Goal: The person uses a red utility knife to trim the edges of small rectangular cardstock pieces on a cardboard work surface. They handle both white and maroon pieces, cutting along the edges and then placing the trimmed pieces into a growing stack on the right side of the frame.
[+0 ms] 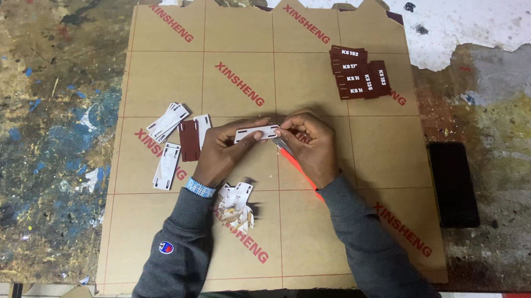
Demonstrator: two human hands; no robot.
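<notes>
Gripping a white rectangular tag (pixel 256 133) above the brown backing sheet (pixel 325 182), the left hand (pixel 221 154) and right hand (pixel 309 141) are pinching it; uneven pull risks tearing its film.

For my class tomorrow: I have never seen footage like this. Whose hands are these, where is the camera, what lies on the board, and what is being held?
There is no machine here. The single picture comes from a camera worn on a person's head, looking down at their own two bare hands. The left hand and the right hand together hold a small white plate with slots. They work over a tan board with red printing, which lies on a paint-stained table. On the board sit loose white plates, a dark brown plate, a stack of brown tags with white lettering, and crumpled white peelings. A black phone rests to the right.
</notes>
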